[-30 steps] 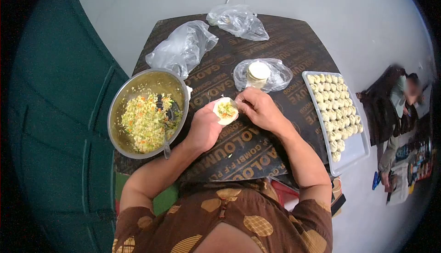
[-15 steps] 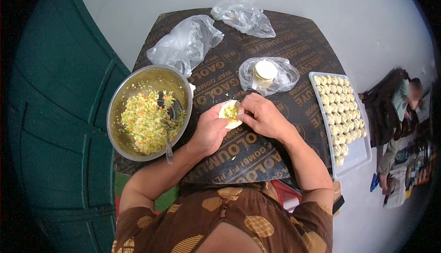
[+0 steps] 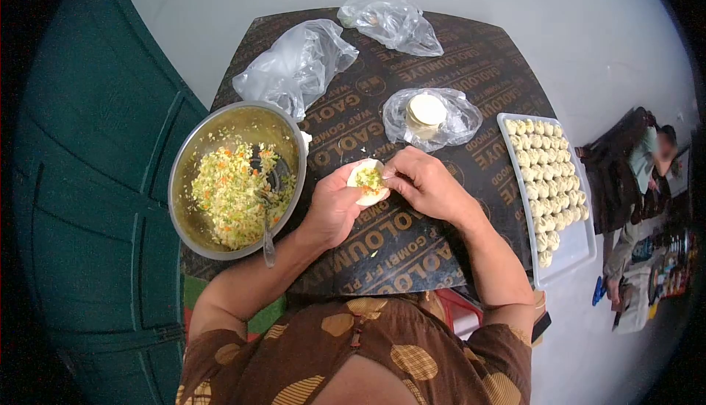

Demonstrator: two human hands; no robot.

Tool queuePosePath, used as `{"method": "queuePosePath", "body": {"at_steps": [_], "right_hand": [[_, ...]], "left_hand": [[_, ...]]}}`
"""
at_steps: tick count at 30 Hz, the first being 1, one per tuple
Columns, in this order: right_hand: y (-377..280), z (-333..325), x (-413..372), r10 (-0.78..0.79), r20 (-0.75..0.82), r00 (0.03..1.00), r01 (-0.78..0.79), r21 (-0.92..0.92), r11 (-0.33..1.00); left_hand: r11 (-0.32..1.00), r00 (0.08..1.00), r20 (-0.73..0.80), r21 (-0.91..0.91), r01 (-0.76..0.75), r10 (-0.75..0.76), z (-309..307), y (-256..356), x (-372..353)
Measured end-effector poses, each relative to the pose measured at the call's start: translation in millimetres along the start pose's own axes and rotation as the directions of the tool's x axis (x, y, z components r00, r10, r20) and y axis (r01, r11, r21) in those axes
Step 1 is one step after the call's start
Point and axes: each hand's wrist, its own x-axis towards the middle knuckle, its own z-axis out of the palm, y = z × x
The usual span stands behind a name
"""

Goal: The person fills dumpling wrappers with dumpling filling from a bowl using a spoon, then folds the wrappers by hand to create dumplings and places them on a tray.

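Cupped in left hand (image 3: 332, 210): dumpling wrapper (image 3: 368, 182), filling upward.

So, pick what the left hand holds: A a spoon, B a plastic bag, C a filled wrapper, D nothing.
C: the left hand cups a round wrapper with filling on it, while the right hand pinches its edge.

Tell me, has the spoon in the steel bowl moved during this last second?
No. The spoon lies as before in the steel bowl, its handle jutting over the same spot on the bowl's near rim.
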Motion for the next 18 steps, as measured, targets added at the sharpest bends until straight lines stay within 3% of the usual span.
{"method": "queuePosePath", "body": {"at_steps": [8,18], "right_hand": [[0.4,0.1,-1.2,0.034,0.107,0.994,-0.028,-0.064,0.998],[-3.9,-0.3,-0.4,0.109,0.069,0.992,-0.106,-0.049,0.993]], "left_hand": [[0.999,0.999,0.024,-0.006,0.040,-0.040,-0.3,-2.6,-0.8],[0.999,0.998,0.032,-0.008,0.052,-0.051,1.7,1.1,-1.6]]}}
